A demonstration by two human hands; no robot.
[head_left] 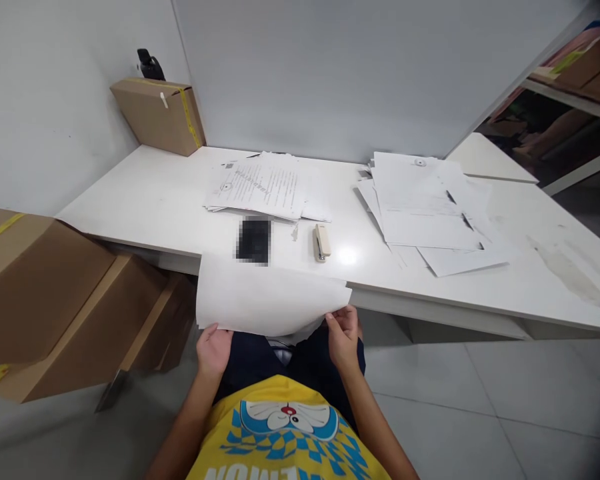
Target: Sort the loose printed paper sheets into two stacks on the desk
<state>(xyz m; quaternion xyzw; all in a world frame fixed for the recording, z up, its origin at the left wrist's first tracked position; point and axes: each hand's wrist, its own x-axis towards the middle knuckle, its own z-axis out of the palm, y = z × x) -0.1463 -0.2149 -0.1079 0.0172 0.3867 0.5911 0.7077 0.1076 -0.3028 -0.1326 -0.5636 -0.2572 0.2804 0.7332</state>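
I hold a bundle of white paper sheets [270, 297] in front of my lap, just below the front edge of the white table [155, 213]. My left hand [213, 349] grips the bundle's near left corner, fingers closed under it. My right hand [343, 335] pinches the near right corner. The sheets sag a little between the two hands. On the table beyond lie a dark phone-sized object [254, 240] and a beige stapler [322, 241].
A printed paper stack [260, 187] lies at the table's middle back, a spread pile of white sheets [430, 213] to the right. A cardboard box [160, 115] leans at the back left corner. Large cardboard boxes [45, 300] stand on the floor at my left.
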